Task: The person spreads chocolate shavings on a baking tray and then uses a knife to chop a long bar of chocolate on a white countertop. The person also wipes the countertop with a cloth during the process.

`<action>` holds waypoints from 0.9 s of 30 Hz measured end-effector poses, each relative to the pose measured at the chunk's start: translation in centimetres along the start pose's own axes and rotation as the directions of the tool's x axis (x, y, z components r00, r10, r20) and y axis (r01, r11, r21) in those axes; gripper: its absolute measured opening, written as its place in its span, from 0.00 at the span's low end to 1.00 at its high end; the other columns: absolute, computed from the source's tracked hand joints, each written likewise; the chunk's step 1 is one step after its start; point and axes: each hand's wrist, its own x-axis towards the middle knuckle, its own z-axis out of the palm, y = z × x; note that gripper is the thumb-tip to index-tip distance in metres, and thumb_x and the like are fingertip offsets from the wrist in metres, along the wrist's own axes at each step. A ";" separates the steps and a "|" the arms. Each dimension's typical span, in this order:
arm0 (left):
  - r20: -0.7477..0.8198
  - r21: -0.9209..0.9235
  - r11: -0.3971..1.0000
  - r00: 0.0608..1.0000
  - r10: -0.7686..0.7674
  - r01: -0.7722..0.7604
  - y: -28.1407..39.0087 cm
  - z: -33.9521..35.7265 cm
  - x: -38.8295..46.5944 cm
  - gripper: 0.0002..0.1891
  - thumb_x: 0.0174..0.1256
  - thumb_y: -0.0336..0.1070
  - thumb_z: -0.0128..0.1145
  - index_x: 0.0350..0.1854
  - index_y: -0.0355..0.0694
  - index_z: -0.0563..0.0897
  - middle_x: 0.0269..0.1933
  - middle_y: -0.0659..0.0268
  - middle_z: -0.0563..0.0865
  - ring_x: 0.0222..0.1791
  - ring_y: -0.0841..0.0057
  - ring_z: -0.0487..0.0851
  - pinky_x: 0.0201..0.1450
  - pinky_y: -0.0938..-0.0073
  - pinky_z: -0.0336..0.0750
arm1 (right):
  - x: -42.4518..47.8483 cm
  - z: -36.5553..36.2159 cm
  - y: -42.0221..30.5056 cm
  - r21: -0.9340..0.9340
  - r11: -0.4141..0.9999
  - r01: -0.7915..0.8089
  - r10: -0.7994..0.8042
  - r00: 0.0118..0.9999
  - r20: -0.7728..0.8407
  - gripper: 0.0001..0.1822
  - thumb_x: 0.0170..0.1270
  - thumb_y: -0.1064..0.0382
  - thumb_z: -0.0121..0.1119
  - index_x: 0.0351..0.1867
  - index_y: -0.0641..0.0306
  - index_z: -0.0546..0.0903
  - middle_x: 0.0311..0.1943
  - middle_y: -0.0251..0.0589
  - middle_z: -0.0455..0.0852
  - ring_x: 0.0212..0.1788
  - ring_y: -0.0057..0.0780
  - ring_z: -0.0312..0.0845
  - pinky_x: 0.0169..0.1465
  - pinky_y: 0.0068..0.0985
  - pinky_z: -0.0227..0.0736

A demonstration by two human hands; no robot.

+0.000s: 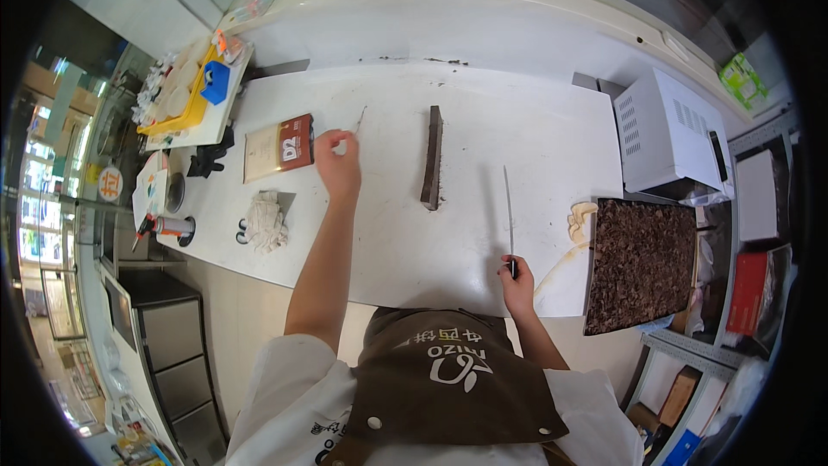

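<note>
A long dark-brown chocolate bar point(433, 155) lies lengthwise at the middle of the white worktable point(394, 246), with crumbs along its side. My right hand point(517, 285) grips the black handle of a long, thin-bladed knife point(509, 213), whose blade points away from me, to the right of the bar. Left of the bar, my left hand point(339, 165) is over the table with thumb and forefinger curled together. By those fingertips shows a thin dark streak point(361, 118); whether it is held or lies on the table cannot be told. Beside this hand lies a brown-and-cream packet point(279, 147).
On the right, a board covered in chocolate shavings point(640, 265) overlaps the table edge, near a cream glove or cloth point(582, 220) and a white appliance point(666, 136). At left are a crumpled cloth point(265, 223), scissors point(241, 232), a gas torch point(169, 226) and a yellow tray point(187, 113).
</note>
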 end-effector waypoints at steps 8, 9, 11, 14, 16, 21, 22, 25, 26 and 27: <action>0.594 0.208 0.967 0.766 -0.246 0.149 3.6 9.8 -2.1 0.05 0.60 0.38 0.67 0.32 0.47 0.84 0.53 0.66 0.88 0.55 0.61 0.83 0.58 0.56 0.76 | -0.7 0.3 -0.4 -0.001 1.000 0.004 -0.004 0.988 -0.154 0.10 0.72 0.66 0.58 0.51 0.66 0.82 0.32 0.37 0.87 0.34 0.22 0.80 0.42 0.23 0.75; 0.593 0.160 0.888 0.677 -0.435 0.431 4.9 9.7 -1.2 0.05 0.60 0.38 0.67 0.32 0.46 0.84 0.53 0.66 0.88 0.55 0.61 0.83 0.58 0.56 0.75 | -0.9 -0.4 -0.4 -0.016 1.000 -0.018 0.015 0.982 -0.186 0.11 0.72 0.66 0.58 0.51 0.65 0.82 0.32 0.37 0.87 0.34 0.22 0.80 0.41 0.23 0.75; 0.574 0.153 0.904 0.708 -0.411 0.400 4.2 9.5 -1.0 0.05 0.61 0.38 0.66 0.33 0.45 0.84 0.54 0.67 0.88 0.55 0.61 0.84 0.59 0.55 0.75 | -1.1 -0.7 -0.6 -0.032 0.998 -0.053 0.045 0.978 -0.203 0.11 0.72 0.66 0.58 0.52 0.65 0.82 0.32 0.38 0.87 0.33 0.22 0.80 0.41 0.23 0.75; 0.637 0.136 0.938 0.753 0.164 -0.319 2.6 10.1 -2.5 0.06 0.64 0.39 0.65 0.35 0.43 0.86 0.52 0.65 0.88 0.52 0.60 0.85 0.57 0.56 0.77 | -0.9 -1.0 0.5 0.033 0.998 -0.060 0.067 0.963 -0.263 0.12 0.72 0.67 0.58 0.54 0.65 0.81 0.32 0.37 0.87 0.33 0.22 0.80 0.40 0.23 0.75; 0.468 0.256 0.963 0.882 -0.046 -0.086 0.9 10.2 -0.9 0.06 0.64 0.39 0.66 0.36 0.43 0.87 0.52 0.64 0.88 0.51 0.59 0.84 0.55 0.58 0.78 | -0.6 -0.8 -0.6 0.049 0.995 -0.087 0.095 0.976 -0.197 0.12 0.72 0.68 0.58 0.54 0.66 0.80 0.33 0.34 0.85 0.35 0.18 0.77 0.42 0.19 0.72; 0.349 0.285 0.954 0.916 -0.198 0.098 -2.1 5.5 2.3 0.09 0.65 0.41 0.67 0.34 0.40 0.87 0.44 0.63 0.88 0.43 0.65 0.86 0.48 0.64 0.79 | 0.1 -0.7 -2.6 -0.018 0.997 -0.072 0.069 0.988 -0.141 0.12 0.71 0.68 0.58 0.54 0.66 0.80 0.34 0.31 0.83 0.35 0.14 0.74 0.41 0.17 0.69; 0.282 0.232 0.950 0.920 -0.270 0.208 -3.9 3.8 3.1 0.10 0.66 0.42 0.68 0.34 0.40 0.86 0.41 0.64 0.88 0.41 0.67 0.86 0.46 0.66 0.79 | 0.5 -0.3 -2.5 -0.009 0.999 -0.048 0.046 0.990 -0.135 0.12 0.71 0.68 0.58 0.54 0.66 0.80 0.34 0.31 0.83 0.35 0.14 0.73 0.41 0.17 0.69; 0.180 -0.184 0.702 0.725 -0.665 0.688 -8.8 -1.2 4.6 0.11 0.69 0.44 0.67 0.34 0.43 0.85 0.29 0.73 0.83 0.30 0.81 0.80 0.37 0.76 0.76 | 1.2 -0.3 -1.3 0.011 1.000 0.027 -0.026 0.995 -0.094 0.12 0.71 0.68 0.58 0.54 0.66 0.80 0.33 0.29 0.82 0.32 0.14 0.70 0.38 0.17 0.66; 0.209 -0.348 0.513 0.599 -0.773 0.785 -9.4 -2.5 4.7 0.10 0.69 0.44 0.67 0.34 0.44 0.84 0.28 0.75 0.82 0.29 0.82 0.79 0.36 0.78 0.75 | 1.4 -0.6 -1.1 0.046 0.999 0.000 0.004 0.997 -0.078 0.12 0.71 0.68 0.57 0.54 0.66 0.80 0.33 0.30 0.82 0.32 0.14 0.70 0.38 0.17 0.66; 0.261 -0.492 0.296 0.463 -0.847 0.819 -10.0 -4.0 4.6 0.09 0.70 0.44 0.67 0.35 0.46 0.84 0.27 0.77 0.81 0.28 0.84 0.78 0.35 0.80 0.75 | 1.3 -0.7 -1.3 0.083 0.996 -0.033 0.037 0.998 -0.058 0.12 0.71 0.69 0.57 0.54 0.66 0.80 0.33 0.30 0.82 0.32 0.13 0.70 0.37 0.17 0.65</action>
